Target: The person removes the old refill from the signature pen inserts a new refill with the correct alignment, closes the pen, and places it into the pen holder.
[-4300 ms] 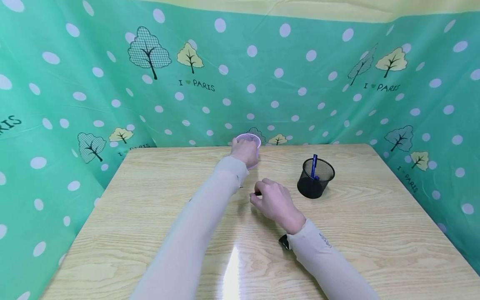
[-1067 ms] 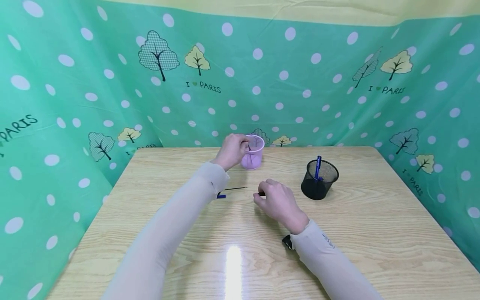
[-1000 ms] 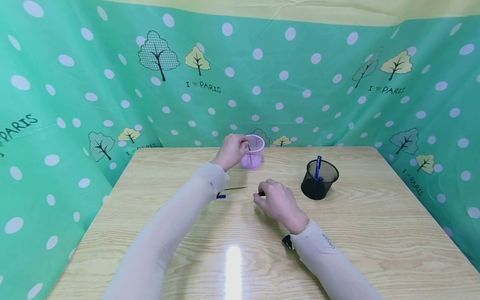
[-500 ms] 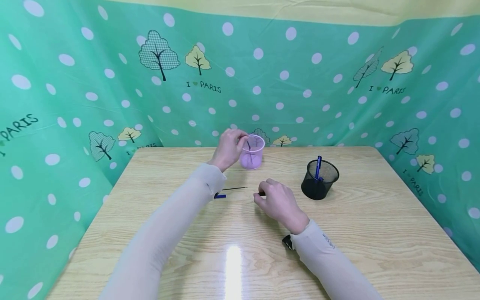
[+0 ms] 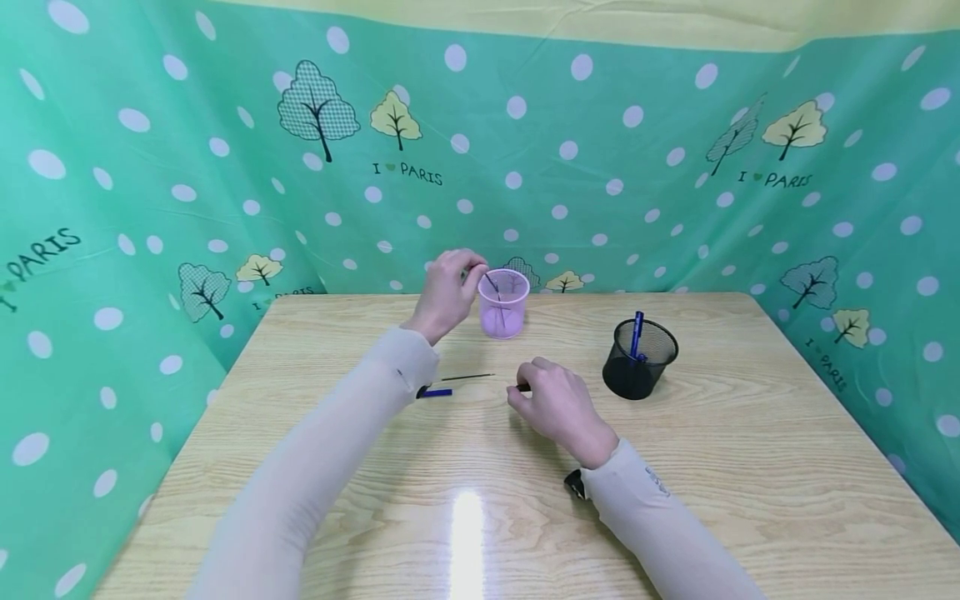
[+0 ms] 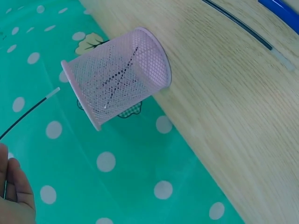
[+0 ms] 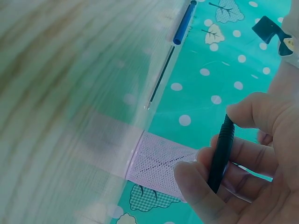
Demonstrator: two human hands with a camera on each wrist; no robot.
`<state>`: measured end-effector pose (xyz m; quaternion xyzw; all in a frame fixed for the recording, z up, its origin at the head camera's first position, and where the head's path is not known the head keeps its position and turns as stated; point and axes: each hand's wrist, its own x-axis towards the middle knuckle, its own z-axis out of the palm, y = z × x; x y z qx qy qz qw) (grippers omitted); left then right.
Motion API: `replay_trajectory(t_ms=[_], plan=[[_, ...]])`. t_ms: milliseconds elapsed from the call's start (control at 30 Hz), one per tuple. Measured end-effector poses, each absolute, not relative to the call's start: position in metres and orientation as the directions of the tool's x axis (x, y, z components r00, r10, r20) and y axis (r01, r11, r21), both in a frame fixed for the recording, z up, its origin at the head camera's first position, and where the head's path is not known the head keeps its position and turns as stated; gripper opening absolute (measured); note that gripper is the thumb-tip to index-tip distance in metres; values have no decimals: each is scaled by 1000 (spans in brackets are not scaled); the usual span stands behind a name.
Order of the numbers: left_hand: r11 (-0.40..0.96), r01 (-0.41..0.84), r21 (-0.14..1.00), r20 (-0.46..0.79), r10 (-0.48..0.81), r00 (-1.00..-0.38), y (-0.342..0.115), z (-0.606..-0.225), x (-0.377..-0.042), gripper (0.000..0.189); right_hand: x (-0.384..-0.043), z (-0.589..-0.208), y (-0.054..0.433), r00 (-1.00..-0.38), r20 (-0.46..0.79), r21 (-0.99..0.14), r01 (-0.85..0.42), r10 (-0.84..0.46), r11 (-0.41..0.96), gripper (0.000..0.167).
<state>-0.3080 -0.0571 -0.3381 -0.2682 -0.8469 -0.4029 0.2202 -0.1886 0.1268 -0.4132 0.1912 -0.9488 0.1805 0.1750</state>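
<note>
My left hand point(image 5: 450, 287) pinches a thin dark pen refill point(image 6: 25, 113) at one end. The refill's clear end points toward the rim of a pink mesh pen holder point(image 6: 117, 79) and is just outside it in the left wrist view. Dark thin sticks lie crossed inside that holder. My right hand point(image 5: 551, 404) holds a short black pen barrel point(image 7: 222, 151), ribbed near one end, between thumb and fingers over the table. Between the hands, another refill point(image 5: 468, 377) lies on the table with a blue pen piece point(image 5: 438, 392) beside it, partly behind the left sleeve.
A black mesh pen holder point(image 5: 630, 375) with a blue pen point(image 5: 636, 335) standing in it is to the right of my right hand. The wooden table point(image 5: 712, 467) ends at a green dotted curtain point(image 5: 562, 192) behind the pink holder.
My left hand reached into the pink holder, then came up and left with the refill. More of the blue piece and table refill shows now. The right hand keeps its hold.
</note>
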Motion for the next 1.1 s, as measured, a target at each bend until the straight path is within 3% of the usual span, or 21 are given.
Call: replay_trajectory(t_ms=[167, 700, 1100], plan=[[504, 647, 572, 600, 281, -749, -61, -341, -304, 11, -188, -413, 126, -864, 404, -280, -430, -301, 858, 11], [484, 600, 637, 530, 289, -797, -69, -353, -288, 17, -187, -415, 125, -857, 414, -271, -437, -306, 857, 12], [452, 621, 640, 548, 297, -782, -67, -362, -280, 14, -187, -415, 125, -852, 419, -263, -445, -314, 856, 13]])
